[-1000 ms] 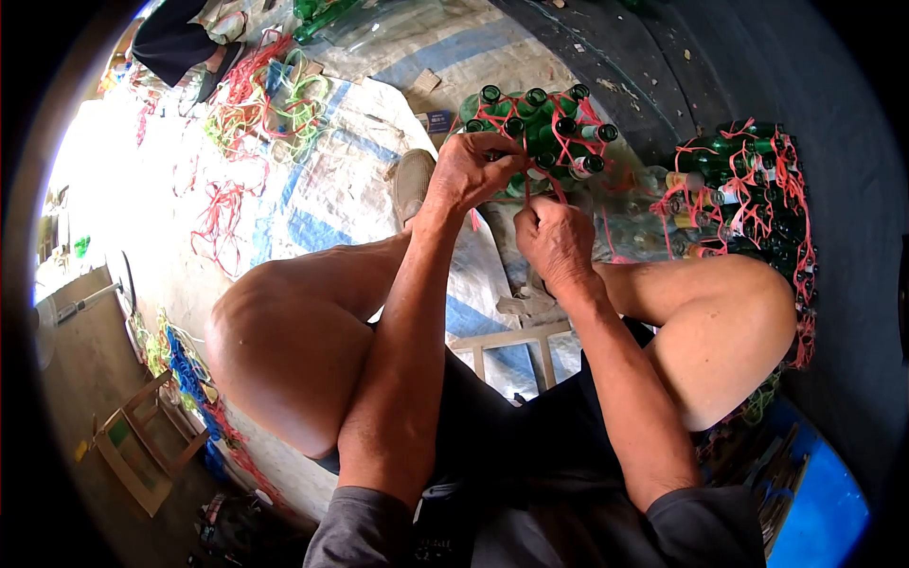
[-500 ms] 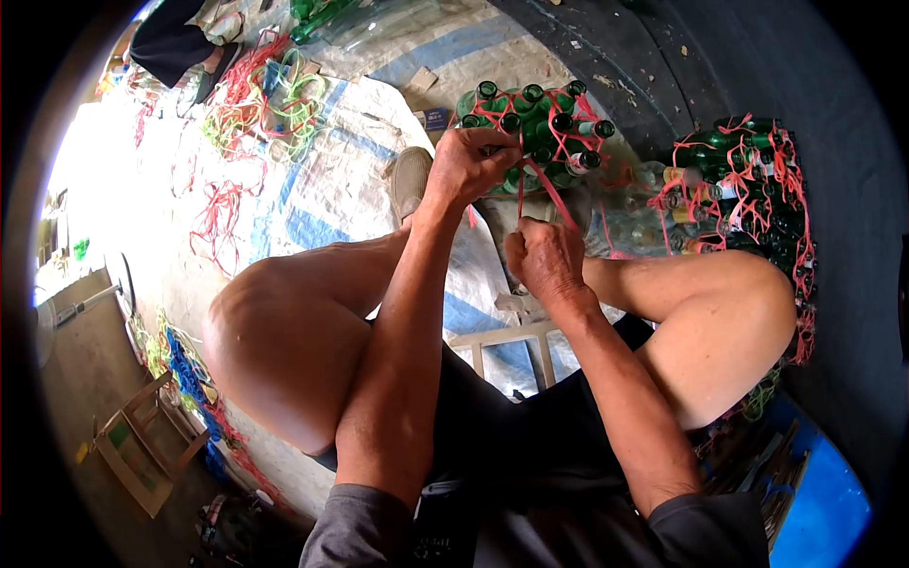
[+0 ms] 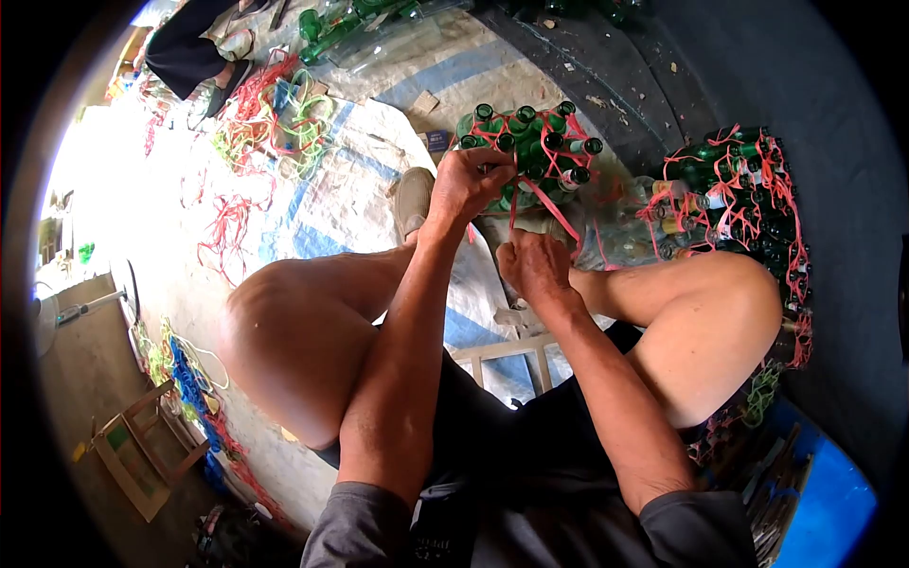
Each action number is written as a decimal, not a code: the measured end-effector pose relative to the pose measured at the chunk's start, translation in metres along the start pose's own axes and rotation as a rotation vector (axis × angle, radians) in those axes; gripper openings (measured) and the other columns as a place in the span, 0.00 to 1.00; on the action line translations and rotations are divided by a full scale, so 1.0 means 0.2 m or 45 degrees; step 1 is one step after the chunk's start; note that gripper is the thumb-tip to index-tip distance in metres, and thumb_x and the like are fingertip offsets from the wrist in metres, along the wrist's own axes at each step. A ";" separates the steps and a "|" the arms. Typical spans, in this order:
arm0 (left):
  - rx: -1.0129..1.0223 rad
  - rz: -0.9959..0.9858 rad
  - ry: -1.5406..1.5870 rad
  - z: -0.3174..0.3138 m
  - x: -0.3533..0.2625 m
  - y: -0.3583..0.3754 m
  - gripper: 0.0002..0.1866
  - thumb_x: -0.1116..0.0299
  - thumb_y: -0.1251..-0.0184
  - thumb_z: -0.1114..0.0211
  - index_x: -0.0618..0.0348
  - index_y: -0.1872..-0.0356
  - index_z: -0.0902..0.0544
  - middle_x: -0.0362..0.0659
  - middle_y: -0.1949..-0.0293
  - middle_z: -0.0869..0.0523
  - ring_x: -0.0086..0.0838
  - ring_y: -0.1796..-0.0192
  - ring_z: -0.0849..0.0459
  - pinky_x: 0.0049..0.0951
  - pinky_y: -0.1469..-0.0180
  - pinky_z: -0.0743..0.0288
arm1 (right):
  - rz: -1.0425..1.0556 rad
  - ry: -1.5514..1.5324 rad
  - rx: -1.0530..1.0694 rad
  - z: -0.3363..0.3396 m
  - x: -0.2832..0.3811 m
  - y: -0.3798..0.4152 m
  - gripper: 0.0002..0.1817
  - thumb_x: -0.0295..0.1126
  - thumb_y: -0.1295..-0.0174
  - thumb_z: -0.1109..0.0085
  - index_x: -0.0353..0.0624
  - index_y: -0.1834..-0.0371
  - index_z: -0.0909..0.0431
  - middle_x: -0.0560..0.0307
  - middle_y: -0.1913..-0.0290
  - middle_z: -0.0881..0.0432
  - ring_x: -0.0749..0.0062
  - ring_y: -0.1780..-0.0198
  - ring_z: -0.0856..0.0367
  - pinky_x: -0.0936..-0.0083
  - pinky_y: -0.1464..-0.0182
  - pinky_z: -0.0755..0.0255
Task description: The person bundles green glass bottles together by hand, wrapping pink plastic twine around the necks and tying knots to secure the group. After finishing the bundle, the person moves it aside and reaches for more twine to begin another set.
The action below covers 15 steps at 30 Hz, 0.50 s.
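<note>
Between my feet stands a bundle of green glass bottles [image 3: 553, 140], necks up, with red plastic strap woven around the necks. My left hand [image 3: 468, 186] is closed at the near left side of the bundle, pinching the strap beside a bottle neck. From there a red strap [image 3: 513, 210] runs taut down to my right hand [image 3: 536, 269], which is closed around it just in front of the bottles. A second length of strap slants from the bundle past the right hand's far side. My fingertips are partly hidden.
At right, more strapped green bottles [image 3: 739, 194] lie in a stack, clear bottles beside them. Tangled red and green straps [image 3: 275, 123] are on the sheet at left. Loose bottles [image 3: 379, 33] lie ahead, near another person's foot [image 3: 227, 85]. A blue container [image 3: 833, 502] stands lower right.
My right hand has moved slightly left and toward me, keeping the strap taut. My left hand stays by the bundle. The whole view has shifted a little.
</note>
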<state>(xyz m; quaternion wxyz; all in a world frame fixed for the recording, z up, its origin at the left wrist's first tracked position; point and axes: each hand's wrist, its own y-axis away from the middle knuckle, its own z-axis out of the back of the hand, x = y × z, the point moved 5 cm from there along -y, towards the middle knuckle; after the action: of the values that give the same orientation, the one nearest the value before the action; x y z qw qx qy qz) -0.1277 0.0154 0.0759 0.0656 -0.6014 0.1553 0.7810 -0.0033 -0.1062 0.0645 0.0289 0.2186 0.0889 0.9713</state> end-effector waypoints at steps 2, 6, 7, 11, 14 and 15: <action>-0.038 -0.012 -0.090 0.00 -0.04 0.03 0.13 0.67 0.27 0.28 0.64 0.49 0.07 0.42 0.63 0.05 0.24 0.68 0.10 0.28 0.64 0.15 | -0.023 -0.055 -0.006 -0.03 -0.01 0.01 0.12 0.37 0.34 0.40 0.41 0.64 0.12 0.37 0.69 0.11 0.37 0.63 0.09 0.47 0.61 0.14; -0.161 -0.160 -0.330 0.03 -0.07 0.06 0.14 0.67 0.25 0.30 0.65 0.47 0.08 0.44 0.64 0.05 0.25 0.68 0.09 0.29 0.64 0.16 | -0.049 -0.174 0.001 0.01 -0.03 0.04 0.13 0.37 0.33 0.41 0.42 0.61 0.12 0.37 0.65 0.09 0.38 0.60 0.08 0.48 0.58 0.14; -0.209 -0.149 -0.295 0.04 -0.05 0.07 0.13 0.67 0.24 0.30 0.65 0.47 0.08 0.44 0.64 0.05 0.25 0.68 0.09 0.29 0.64 0.16 | -0.059 -0.177 0.011 0.01 -0.04 0.05 0.13 0.37 0.33 0.42 0.41 0.61 0.12 0.36 0.65 0.09 0.38 0.59 0.08 0.47 0.57 0.14; -0.349 -0.109 -0.179 0.12 -0.12 0.10 0.14 0.69 0.24 0.33 0.67 0.46 0.09 0.45 0.64 0.06 0.25 0.67 0.10 0.28 0.61 0.16 | -0.106 -0.113 0.211 -0.06 -0.09 0.06 0.14 0.37 0.34 0.44 0.40 0.61 0.12 0.34 0.62 0.09 0.35 0.57 0.09 0.43 0.55 0.15; -0.377 -0.084 0.098 0.19 -0.25 0.10 0.16 0.69 0.23 0.34 0.70 0.42 0.11 0.46 0.55 0.06 0.28 0.61 0.08 0.28 0.58 0.14 | -0.075 -0.100 0.352 0.00 -0.03 0.10 0.14 0.36 0.35 0.45 0.39 0.63 0.12 0.32 0.60 0.09 0.31 0.55 0.09 0.42 0.52 0.15; -0.359 -0.128 0.200 0.22 -0.33 0.10 0.17 0.69 0.23 0.34 0.71 0.42 0.11 0.48 0.50 0.06 0.29 0.60 0.07 0.29 0.55 0.12 | -0.053 -0.112 0.379 0.05 0.00 0.13 0.14 0.35 0.36 0.46 0.38 0.63 0.12 0.31 0.59 0.09 0.30 0.54 0.09 0.42 0.51 0.15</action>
<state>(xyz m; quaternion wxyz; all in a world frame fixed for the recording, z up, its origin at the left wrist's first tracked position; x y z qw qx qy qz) -0.1554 0.0154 0.1527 0.0073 -0.6708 0.0187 0.7413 0.0004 -0.1291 0.0787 0.0203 0.2611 0.2349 0.9361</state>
